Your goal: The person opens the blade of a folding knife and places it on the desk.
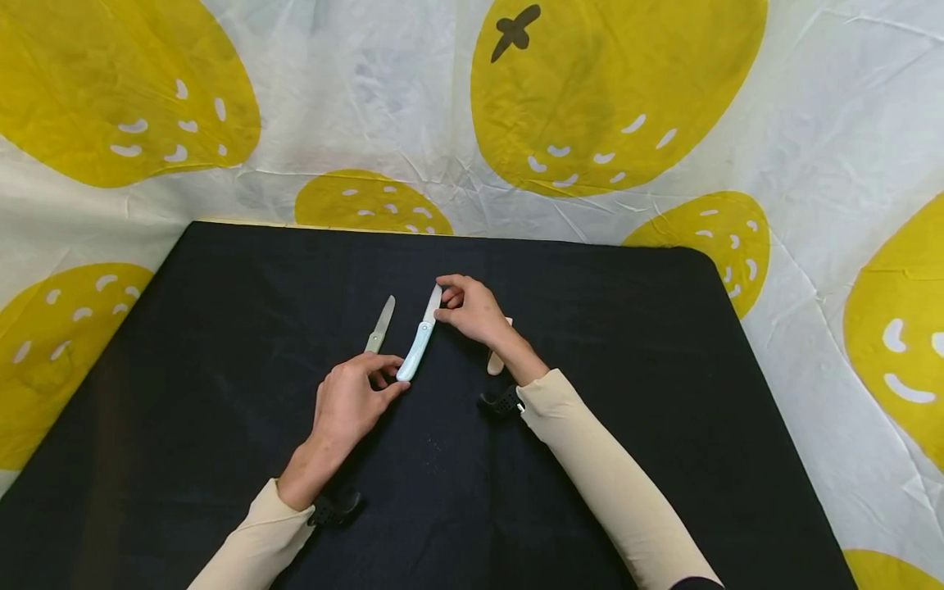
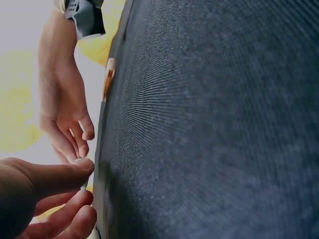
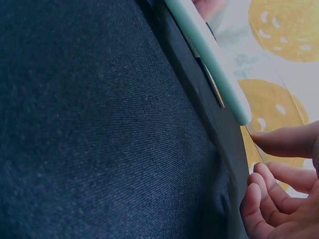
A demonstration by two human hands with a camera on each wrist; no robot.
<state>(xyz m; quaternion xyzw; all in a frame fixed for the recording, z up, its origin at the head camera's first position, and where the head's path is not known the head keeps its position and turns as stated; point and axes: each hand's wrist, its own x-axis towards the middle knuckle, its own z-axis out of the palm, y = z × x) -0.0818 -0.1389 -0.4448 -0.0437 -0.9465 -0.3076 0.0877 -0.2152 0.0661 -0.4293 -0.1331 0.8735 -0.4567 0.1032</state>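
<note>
A knife with a pale blue handle [image 1: 415, 352] and a bare blade is held up between both hands, tilted with the blade's tip away from me. My left hand [image 1: 352, 401] pinches the butt of the handle between thumb and fingers. At the other end, my right hand [image 1: 472, 310] pinches the blade, thumb on one edge and a finger near the tip. In the right wrist view the mint-toned handle [image 3: 214, 64] crosses the top, and the thumb [image 3: 286, 142] touches the thin blade. The left wrist view shows the left thumb [image 2: 60, 177] against the handle's end.
A second knife [image 1: 379, 326] with a grey-green handle lies left of the held one, its lower end behind the left hand. Under the right wrist lies a beige-handled piece [image 1: 496, 363], partly hidden. A black cloth [image 1: 627, 328] covers the table; a patterned sheet [image 1: 383, 82] hangs behind.
</note>
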